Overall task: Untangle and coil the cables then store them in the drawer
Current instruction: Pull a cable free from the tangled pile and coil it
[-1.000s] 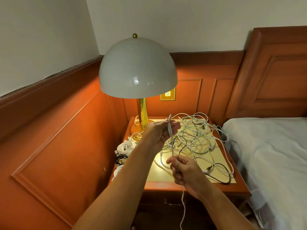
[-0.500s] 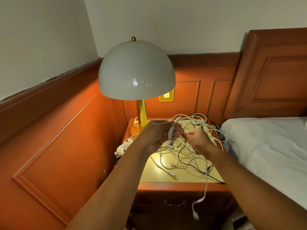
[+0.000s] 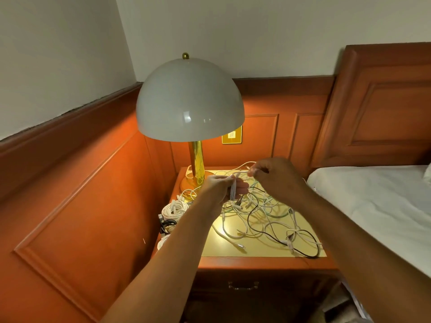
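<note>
**Half-wound cable over a bedside tangle**

Wood-panelled walls corner a small nightstand (image 3: 256,261) beside a bed (image 3: 373,206), its yellow top lit by a dome-shaded table lamp (image 3: 190,101). Above the top, the left hand (image 3: 222,186) grips a white cable (image 3: 233,190) folded into a few long loops, fingers curled round the bundle. The right hand (image 3: 275,176) pinches the free run of the same cable at its fingertips, just beside the left and a little higher, apparently bringing over another turn.

Below both hands a loose tangle of cables (image 3: 263,217), white, pale green and black, sprawls across the top. Finished coils (image 3: 173,208) sit at the left edge near the lamp base. The drawer (image 3: 243,286) below is closed, so nothing visible is stored yet.

The likely trouble is the tail: if the cable in hand runs down into the heap, which cannot be told from here, another pull could drag neighbouring strands along, tighten a knot, or sweep a connector off the front edge. The held loops are slack too, and a loosened left grip would let them spring apart. The coils at the left edge sit close to the drop.
</note>
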Tool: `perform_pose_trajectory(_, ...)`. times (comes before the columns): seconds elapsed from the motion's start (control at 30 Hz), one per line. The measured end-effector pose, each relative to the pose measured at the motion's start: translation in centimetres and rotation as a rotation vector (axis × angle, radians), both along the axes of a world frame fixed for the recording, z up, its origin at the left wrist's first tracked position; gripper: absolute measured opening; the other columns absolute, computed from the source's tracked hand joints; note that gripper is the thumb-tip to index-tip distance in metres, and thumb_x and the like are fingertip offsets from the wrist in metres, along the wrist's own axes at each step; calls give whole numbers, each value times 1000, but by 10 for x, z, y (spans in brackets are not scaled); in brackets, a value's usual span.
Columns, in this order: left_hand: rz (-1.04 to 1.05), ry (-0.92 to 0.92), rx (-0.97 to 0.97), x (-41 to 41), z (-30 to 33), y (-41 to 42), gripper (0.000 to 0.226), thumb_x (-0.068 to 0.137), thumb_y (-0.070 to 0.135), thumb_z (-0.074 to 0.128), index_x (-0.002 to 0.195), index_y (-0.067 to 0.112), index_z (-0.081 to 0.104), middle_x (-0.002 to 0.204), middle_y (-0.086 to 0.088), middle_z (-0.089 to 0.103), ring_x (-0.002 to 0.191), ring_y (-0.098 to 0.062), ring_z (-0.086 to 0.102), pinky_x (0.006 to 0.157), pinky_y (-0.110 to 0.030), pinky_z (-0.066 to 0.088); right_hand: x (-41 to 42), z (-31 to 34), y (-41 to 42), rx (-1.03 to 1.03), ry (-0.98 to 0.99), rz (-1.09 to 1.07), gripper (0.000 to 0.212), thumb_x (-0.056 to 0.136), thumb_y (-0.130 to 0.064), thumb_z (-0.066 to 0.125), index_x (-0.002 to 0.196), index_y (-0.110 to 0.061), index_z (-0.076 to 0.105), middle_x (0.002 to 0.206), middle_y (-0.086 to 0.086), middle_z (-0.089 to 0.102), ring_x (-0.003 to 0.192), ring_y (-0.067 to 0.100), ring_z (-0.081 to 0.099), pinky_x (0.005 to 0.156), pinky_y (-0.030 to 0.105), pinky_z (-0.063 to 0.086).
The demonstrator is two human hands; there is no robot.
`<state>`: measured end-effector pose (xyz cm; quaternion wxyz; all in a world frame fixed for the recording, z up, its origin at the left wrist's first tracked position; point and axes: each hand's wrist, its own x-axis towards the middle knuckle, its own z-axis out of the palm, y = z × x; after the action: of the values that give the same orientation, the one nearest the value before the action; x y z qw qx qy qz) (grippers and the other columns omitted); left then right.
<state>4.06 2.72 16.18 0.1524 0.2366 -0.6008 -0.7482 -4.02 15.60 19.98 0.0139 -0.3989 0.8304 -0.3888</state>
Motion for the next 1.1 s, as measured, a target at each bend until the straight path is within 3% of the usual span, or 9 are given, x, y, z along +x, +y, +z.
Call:
perform_pose_trajectory(0.1,70,50,146,1,0,-1,26,101,8,45,99,-7,65,83,-13,72,68,-18,71,66,-25,57,24,-27,0,-70,-210,36,24,97,-7,48,106,-10,70,70,-4,58,51,1,48,53,22,36)
perform_pose_trajectory(0.23,62,111,274,2,4,2,27,102,6,39,103,-7,63,80,-11,74,70,-19,73,65,-24,59,46,-65,2,-315,-595,50,25,96,-1,48,92,-14,70,59,2,53,46,12,41,44,25,33)
perform_pose_trajectory(0.4,79,143,293,1,12,3,29,102,6,38,94,-2,65,82,-10,74,73,-20,73,70,-26,58,57,-92,4,-420,-878,94,38,98,-38,52,75,-10,60,51,2,42,40,11,28,38,17,21)
perform_pose_trajectory(0.53,84,182,325,1,21,3,29,102,5,38,95,-4,64,81,-12,74,73,-20,73,71,-26,58,51,-104,-2,-531,-1042,238,22,101,-1,41,96,0,62,63,6,42,50,12,34,43,24,28)
perform_pose_trajectory(0.63,68,179,329,2,25,3,26,97,0,38,98,-6,64,81,-13,74,74,-21,73,69,-26,59,42,-107,-3,-488,-1001,252,21,99,5,40,100,6,61,63,8,44,52,14,39,47,27,35)
perform_pose_trajectory(0.8,23,230,336,1,39,0,24,99,0,39,101,-7,62,77,-11,74,69,-17,73,65,-24,59,25,-107,-4,-287,-920,147,42,95,-43,54,76,-6,60,52,3,31,43,14,24,42,23,22)
perform_pose_trajectory(0.87,-3,245,305,0,48,1,24,98,0,40,101,-8,63,76,-10,74,69,-16,73,65,-23,59,14,-104,-4,-272,-918,164,40,101,-37,48,81,-5,62,55,1,30,46,12,23,44,25,19)
perform_pose_trajectory(0.97,-39,278,261,-1,59,0,24,98,-1,40,94,-3,64,76,-9,74,67,-16,72,64,-23,59,-9,-92,-8,-275,-937,239,28,103,-10,40,99,3,64,62,1,41,54,12,34,50,25,30)
perform_pose_trajectory(1.1,-109,328,177,-4,70,-2,21,99,1,42,97,-2,63,78,-8,72,68,-16,69,65,-23,57,-38,-68,-14,-207,-824,226,23,101,-6,46,98,5,65,62,4,46,51,12,40,47,25,34)
